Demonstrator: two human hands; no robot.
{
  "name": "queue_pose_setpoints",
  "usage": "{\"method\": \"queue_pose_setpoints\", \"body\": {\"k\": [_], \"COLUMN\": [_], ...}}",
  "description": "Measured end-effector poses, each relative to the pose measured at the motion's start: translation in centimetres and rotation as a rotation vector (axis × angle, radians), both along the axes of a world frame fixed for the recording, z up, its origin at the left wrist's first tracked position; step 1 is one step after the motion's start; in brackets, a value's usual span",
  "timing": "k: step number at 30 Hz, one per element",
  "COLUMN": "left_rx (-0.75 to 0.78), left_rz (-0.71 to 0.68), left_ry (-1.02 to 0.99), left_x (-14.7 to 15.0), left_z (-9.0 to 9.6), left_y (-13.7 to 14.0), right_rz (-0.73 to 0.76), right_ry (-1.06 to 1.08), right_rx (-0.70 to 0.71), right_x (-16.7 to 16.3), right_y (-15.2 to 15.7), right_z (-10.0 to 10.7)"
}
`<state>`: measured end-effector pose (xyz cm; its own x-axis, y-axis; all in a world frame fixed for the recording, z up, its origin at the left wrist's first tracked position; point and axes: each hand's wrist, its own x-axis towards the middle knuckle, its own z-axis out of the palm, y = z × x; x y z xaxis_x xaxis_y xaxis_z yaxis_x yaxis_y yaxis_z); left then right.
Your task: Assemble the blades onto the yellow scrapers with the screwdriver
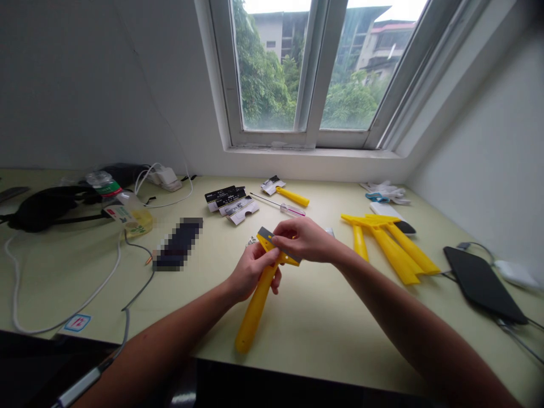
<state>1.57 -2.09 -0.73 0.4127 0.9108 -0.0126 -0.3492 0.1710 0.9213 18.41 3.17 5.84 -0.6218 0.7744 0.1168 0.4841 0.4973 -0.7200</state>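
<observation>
My left hand (247,273) is closed around the neck of a yellow plastic scraper (256,309), its handle slanting down towards the table's front edge. A grey metal blade (266,233) lies across the scraper's head. With thumb and fingers closed, my right hand (306,240) pinches that blade against the head; the fingers hide part of it. Small shiny metal pieces (251,241), perhaps screws, lie just behind my left hand. Beyond my hands is a screwdriver (292,209) with a clear handle.
Several yellow scraper handles (393,249) lie at right, near a black phone (484,283) and white gloves (386,191). Printed cards (232,203) and another yellow scraper (292,196) lie at the back. To the left are a tilted bottle (127,207), a pixelated dark device (178,245) and cables.
</observation>
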Motion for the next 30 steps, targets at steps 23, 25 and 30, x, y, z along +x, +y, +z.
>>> {"method": "queue_pose_setpoints", "body": {"k": [23,25,30], "left_rx": [-0.03,-0.035,0.004], "left_rz": [0.464,0.46,0.426], "left_ry": [0.131,0.145,0.159], "left_x": [-3.0,-3.0,-2.6], "left_z": [0.8,0.6,0.4], "left_y": [3.8,3.7,3.3], "right_rz": [-0.049,-0.051,-0.134], "right_ry": [-0.317,-0.291,-0.131], "right_rx": [0.232,0.239,0.229], "right_x": [0.7,0.2,-0.8], "right_y": [4.3,3.9,3.4], "right_z": [-6.7,-6.5,-5.3]}}
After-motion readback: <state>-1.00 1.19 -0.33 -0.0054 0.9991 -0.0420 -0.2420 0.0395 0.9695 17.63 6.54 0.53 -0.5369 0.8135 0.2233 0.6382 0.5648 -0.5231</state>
